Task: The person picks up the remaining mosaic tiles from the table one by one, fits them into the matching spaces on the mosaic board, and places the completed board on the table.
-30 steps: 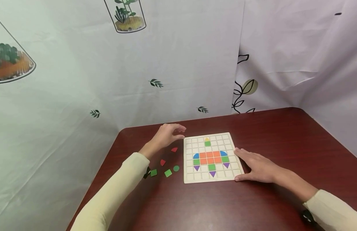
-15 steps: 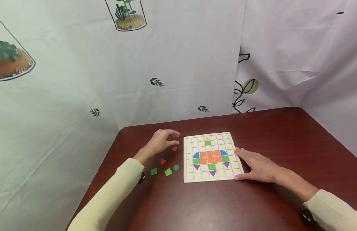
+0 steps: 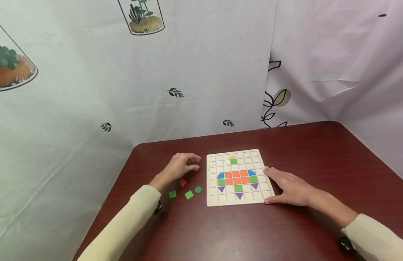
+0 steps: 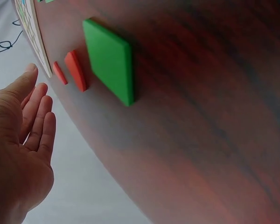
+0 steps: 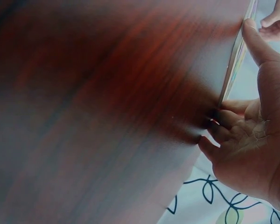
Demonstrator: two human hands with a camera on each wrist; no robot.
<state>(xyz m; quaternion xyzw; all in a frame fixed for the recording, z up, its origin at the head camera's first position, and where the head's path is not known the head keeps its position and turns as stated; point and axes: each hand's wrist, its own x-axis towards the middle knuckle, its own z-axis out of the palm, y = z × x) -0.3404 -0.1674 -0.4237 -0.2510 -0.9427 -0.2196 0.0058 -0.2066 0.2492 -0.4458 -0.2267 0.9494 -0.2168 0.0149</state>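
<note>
A white gridded board (image 3: 217, 200) lies flat on the table, bearing orange and green squares, blue quarter circles, purple triangles and a yellow triangle. My left hand (image 3: 179, 166) hovers left of it, thumb and fingers apart, beside a red quarter-circle piece (image 3: 197, 169) that the thumb partly covers. In the left wrist view, that hand's fingers (image 4: 47, 128) are extended with nothing between them. A second red quarter-circle piece (image 3: 183, 183) lies nearer me. My right hand (image 3: 290, 188) rests on the table, thumb and fingertips spread along the board's right edge.
Left of the board lie two green squares (image 3: 172, 194) and a green circle (image 3: 198, 189). The reddish-brown table (image 3: 234, 232) has a rounded back left corner. A white patterned curtain (image 3: 201, 72) hangs behind it.
My left hand has moved left and toward me, from the board's upper left corner down to the farther red piece. My right hand and the board have stayed put.
</note>
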